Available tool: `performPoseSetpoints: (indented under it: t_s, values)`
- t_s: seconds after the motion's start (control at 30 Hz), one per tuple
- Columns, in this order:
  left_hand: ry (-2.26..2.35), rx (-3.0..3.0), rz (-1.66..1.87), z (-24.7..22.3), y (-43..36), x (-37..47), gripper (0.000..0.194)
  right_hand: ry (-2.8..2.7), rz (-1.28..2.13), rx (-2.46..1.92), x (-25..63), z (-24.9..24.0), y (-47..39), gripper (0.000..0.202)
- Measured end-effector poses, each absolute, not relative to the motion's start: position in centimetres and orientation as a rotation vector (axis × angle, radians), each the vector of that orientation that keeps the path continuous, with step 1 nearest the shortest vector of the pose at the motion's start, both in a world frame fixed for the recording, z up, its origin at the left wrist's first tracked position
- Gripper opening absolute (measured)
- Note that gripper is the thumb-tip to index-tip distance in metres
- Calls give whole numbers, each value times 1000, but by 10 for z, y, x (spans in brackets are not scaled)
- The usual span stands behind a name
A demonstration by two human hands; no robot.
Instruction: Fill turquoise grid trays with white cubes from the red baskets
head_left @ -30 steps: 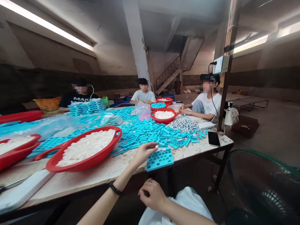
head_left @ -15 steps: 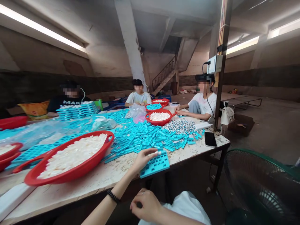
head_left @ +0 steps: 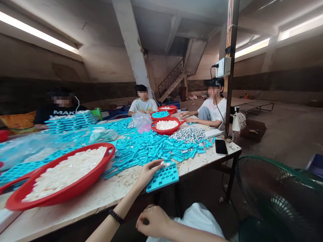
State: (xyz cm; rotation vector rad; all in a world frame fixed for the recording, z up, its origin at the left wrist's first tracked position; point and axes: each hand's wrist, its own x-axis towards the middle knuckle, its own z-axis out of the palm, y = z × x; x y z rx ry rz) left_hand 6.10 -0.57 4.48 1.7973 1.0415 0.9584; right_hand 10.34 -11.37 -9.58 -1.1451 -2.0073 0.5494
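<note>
My left hand (head_left: 148, 173), with a dark beaded bracelet at its wrist, reaches over a light-blue tray (head_left: 164, 178) with rows of square holes. Its thumb and fingers pinch a small white piece (head_left: 162, 163) at the tray's far edge. Other small white pieces (head_left: 167, 164) sit right beside the fingertips. The tray lies at the table's front edge and partly overhangs it. Below the table edge, above my lap, my right hand (head_left: 154, 220) is curled closed with a ring on one finger. Its fingertips are hidden, so whatever it may hold does not show.
A red basket (head_left: 101, 168) of white pieces stands at left. Loose blue strips (head_left: 151, 144) and small white-and-blue pieces (head_left: 189, 134) cover the table beyond. A phone (head_left: 221, 147) lies near the right corner, beside a green fan (head_left: 275, 195). Several people sit across the table.
The view has turned slightly right, so the scene sits further left. My left fingertips have shifted a little left along the tray's far edge. My right hand stays curled over my lap.
</note>
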Motion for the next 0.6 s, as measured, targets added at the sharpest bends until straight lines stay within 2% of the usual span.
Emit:
performPoseSetpoints:
  t_s: [0.27, 0.6]
  values:
    - [1023, 1926, 1076, 53, -7, 66, 55, -2015, 575, -1181, 106, -98, -111, 10]
    - [935, 2154, 894, 50, -8, 60, 35, -2031, 637, -1211, 104, -105, -110, 8]
